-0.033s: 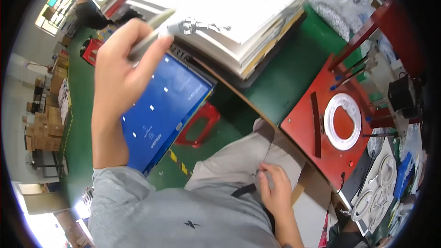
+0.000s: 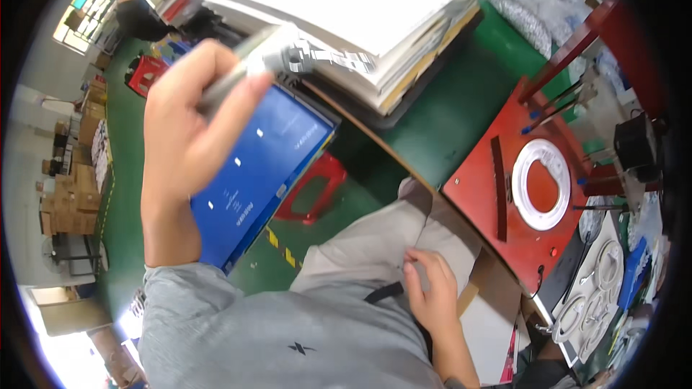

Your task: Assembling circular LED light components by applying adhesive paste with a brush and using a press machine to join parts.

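Note:
My left hand [image 2: 189, 119] is raised before the pile of white sheets, closed around a grey-handled tool [image 2: 249, 65]. Past my fingers the tool has a shiny metal collar and a slim metal tip pointing right; motion blurs it, and I cannot make out its exact kind. Beneath that hand lies a blue printed box [image 2: 252, 151]. My right hand [image 2: 432, 292] rests by my lap, over the light trousers [image 2: 360, 245], its fingers loosely bent and apart with nothing visible in them.
A tall stack of white and brown sheets [image 2: 331, 7] stands on the green-topped table [image 2: 432, 130]. At right a red machine bed [image 2: 479, 180] carries a white ring [image 2: 519, 194]. A tray of round parts [image 2: 595, 295] lies beyond. Near the blue box is a red stool [image 2: 317, 187].
My left hand has shifted slightly, and the tool's tip now sits a little lower and farther right, more blurred. The right hand stays at my lap. The whole view has moved slightly.

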`<move>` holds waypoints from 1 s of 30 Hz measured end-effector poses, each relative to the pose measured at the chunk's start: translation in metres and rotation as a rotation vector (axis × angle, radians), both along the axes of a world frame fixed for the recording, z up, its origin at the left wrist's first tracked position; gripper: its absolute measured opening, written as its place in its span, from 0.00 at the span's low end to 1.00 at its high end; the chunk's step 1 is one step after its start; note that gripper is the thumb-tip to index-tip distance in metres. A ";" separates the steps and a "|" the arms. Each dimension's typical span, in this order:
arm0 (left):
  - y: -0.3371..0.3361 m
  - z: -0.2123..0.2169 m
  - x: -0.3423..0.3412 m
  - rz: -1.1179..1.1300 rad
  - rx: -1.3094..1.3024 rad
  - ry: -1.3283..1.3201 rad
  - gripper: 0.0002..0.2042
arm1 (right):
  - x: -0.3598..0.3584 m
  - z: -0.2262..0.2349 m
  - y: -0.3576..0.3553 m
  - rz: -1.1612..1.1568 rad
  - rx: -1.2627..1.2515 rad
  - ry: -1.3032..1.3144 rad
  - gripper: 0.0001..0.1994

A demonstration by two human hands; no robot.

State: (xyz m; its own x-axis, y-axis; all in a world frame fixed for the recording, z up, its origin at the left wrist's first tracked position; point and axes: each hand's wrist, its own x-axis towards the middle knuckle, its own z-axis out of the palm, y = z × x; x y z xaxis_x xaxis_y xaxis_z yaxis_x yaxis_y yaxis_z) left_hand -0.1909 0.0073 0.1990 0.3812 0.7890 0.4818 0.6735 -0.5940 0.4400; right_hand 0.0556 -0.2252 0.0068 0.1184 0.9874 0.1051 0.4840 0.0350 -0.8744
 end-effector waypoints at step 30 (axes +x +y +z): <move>-0.060 -0.188 0.088 -0.894 -1.197 -0.465 0.17 | 0.048 0.031 -0.018 -0.102 -0.088 0.956 0.25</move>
State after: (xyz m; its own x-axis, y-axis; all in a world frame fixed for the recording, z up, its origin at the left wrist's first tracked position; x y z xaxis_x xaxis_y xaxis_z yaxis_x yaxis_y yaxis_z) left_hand -0.1034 -0.0526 0.0114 0.9193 0.3922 -0.0320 -0.0176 0.1222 0.9923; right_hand 0.1040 -0.2433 0.0381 0.2017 0.9673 -0.1541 -0.4364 -0.0521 -0.8982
